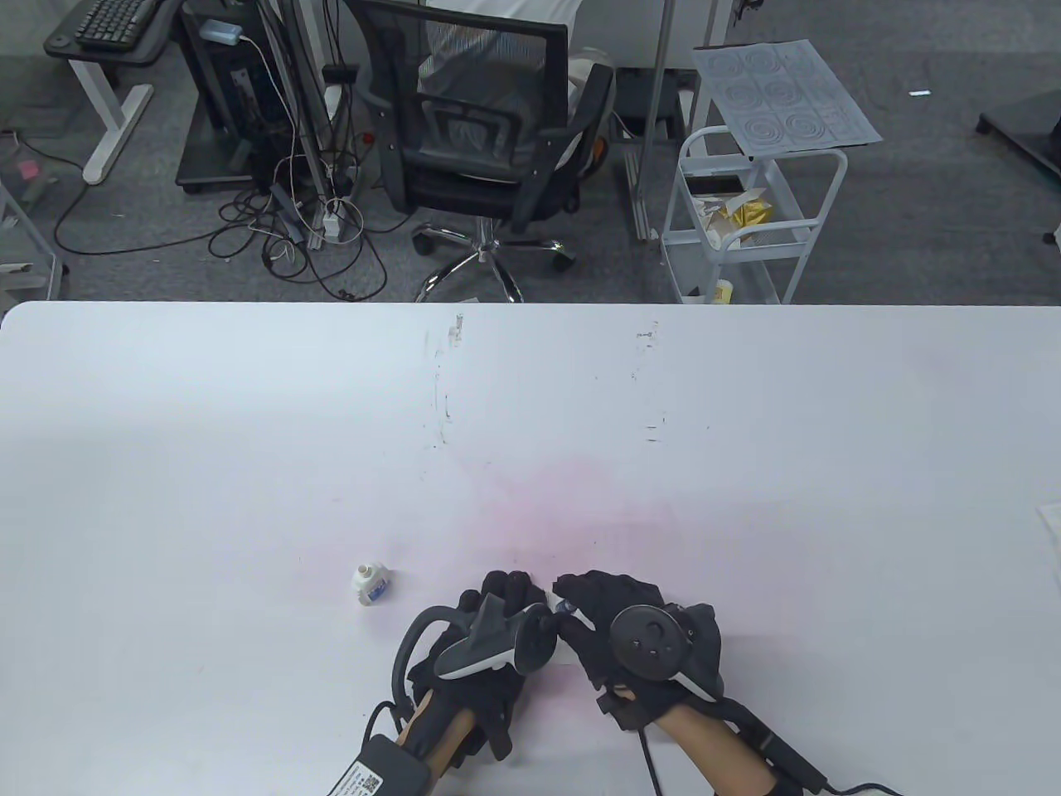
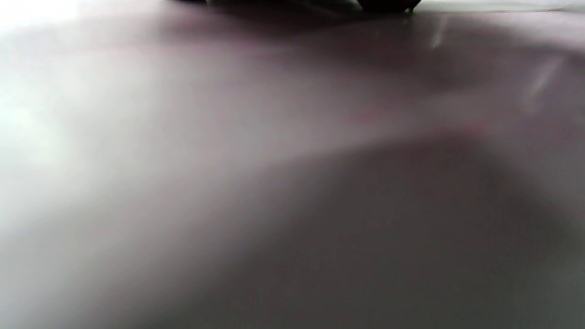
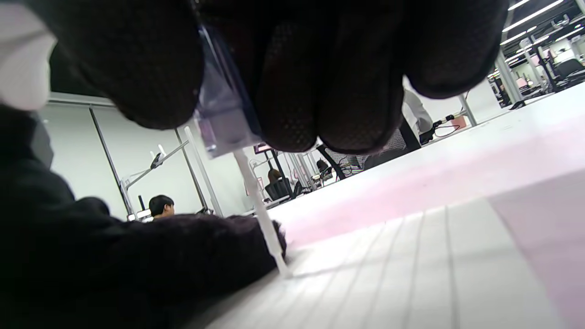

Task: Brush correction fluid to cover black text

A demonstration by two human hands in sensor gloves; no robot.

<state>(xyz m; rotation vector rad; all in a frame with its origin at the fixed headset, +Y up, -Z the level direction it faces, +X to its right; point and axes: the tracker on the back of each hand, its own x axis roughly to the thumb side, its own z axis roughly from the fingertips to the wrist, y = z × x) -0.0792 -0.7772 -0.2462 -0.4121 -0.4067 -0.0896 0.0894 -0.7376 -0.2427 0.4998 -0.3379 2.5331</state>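
Mid-task, seemingly: right hand [image 3: 283,68] pinches the brush cap [image 3: 224,114], tip on lined paper [image 3: 411,265] — left hand [image 1: 489,643] lies flat, grip unclear; bottle [image 1: 371,584] uncapped.

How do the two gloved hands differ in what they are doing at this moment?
The right hand pinches the clear cap of a thin white brush, tip down on the lined paper; the left hand holds no tool. The left hand's fingers rest on the paper beside the tip, while the right hand's stay above it. Both wear black gloves with trackers.
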